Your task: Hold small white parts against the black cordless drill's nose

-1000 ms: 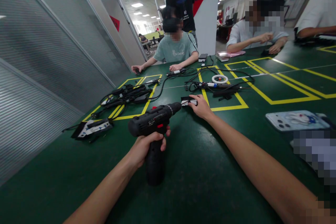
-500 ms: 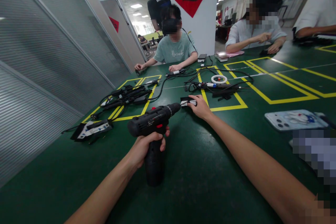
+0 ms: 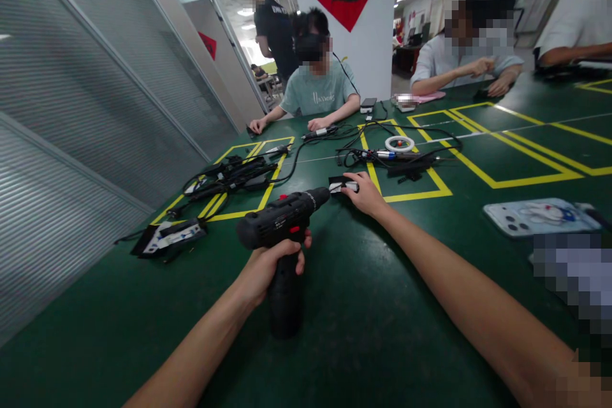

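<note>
A black cordless drill [image 3: 280,220] with red buttons is gripped around its handle by my left hand [image 3: 268,268]. Its chuck points forward and right, close to a small black-and-white block [image 3: 343,185]. My right hand [image 3: 364,192] pinches that block from its right side against the green table [image 3: 363,299]. Whether a bit in the chuck touches the block I cannot make out.
Black cables and tools [image 3: 229,175] lie tangled at the left, with a black-and-white pouch [image 3: 167,239] nearer. Beyond my right hand are a screwdriver-like tool [image 3: 389,155] and a white tape ring [image 3: 400,144]. A phone [image 3: 540,217] lies right. People sit across the table.
The drill and my left hand have shifted very slightly to the right. My right hand holds the block in the same place. A standing person in the background has moved left.
</note>
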The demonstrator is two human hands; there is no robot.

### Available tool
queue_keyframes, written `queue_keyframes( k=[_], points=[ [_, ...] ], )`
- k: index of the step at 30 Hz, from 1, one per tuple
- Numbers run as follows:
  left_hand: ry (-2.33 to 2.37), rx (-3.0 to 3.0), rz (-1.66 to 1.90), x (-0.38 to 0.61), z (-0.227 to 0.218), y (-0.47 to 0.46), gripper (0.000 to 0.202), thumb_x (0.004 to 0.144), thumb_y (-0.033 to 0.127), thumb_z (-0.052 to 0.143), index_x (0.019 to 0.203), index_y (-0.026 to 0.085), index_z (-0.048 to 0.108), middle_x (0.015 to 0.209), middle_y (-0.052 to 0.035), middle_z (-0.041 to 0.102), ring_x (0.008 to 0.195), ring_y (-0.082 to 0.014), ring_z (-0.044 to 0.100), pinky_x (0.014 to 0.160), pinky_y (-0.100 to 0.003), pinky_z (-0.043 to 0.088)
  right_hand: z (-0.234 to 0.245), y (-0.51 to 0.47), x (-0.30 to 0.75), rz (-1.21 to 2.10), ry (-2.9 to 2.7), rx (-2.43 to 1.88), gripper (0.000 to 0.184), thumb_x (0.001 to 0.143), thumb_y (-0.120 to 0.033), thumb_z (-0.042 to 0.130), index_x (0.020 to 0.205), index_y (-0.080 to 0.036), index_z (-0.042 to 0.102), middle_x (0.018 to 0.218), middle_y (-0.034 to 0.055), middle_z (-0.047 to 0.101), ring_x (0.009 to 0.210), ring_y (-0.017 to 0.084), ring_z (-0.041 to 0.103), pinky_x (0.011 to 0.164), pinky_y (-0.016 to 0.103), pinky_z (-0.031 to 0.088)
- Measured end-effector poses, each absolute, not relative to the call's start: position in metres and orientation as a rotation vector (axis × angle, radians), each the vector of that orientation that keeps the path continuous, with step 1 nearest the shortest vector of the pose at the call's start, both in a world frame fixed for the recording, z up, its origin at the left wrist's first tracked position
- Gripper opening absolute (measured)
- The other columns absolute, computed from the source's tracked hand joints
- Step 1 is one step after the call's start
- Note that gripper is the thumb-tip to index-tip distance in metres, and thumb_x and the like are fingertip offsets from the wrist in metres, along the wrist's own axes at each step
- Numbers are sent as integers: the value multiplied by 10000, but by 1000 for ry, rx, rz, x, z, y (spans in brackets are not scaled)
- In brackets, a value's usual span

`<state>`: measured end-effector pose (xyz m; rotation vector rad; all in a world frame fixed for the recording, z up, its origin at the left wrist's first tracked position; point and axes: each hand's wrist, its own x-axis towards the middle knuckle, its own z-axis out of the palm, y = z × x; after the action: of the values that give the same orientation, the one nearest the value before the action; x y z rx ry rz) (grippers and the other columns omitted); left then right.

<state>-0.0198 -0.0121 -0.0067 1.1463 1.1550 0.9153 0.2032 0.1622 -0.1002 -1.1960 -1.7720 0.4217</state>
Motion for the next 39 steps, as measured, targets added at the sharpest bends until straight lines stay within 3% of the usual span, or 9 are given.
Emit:
queue_keyframes(
  k=[12, 29, 39],
  points=[
    [1233, 1181, 947, -5, 1, -12, 251, 721, 246, 605, 939, 123, 630, 865, -58, 617, 526, -125, 536, 556, -287, 424, -102, 172, 204, 509, -1816, -1191, 520, 783, -311, 657, 1286, -244, 545, 1201, 81, 483, 1081, 210, 550, 1002, 369, 425],
    [1262, 1149, 930, -6, 1, -11, 253, 713, 257, 625, 918, 109, 631, 795, -59, 622, 534, -135, 541, 558, -288, 425, -101, 171, 203, 466, -1789, -1178, 527, 767, -324, 674, 1268, -207, 559, 1181, 92, 513, 1078, 214, 557, 1013, 379, 417],
    [1202, 1139, 941, -9, -5, -10, 233, 747, 244, 612, 951, 130, 616, 871, -44, 602, 542, -114, 544, 569, -284, 436, -101, 171, 204, 477, -1787, -1168, 522, 764, -309, 675, 1263, -205, 562, 1177, 89, 515, 1092, 220, 548, 1016, 374, 417]
  ],
)
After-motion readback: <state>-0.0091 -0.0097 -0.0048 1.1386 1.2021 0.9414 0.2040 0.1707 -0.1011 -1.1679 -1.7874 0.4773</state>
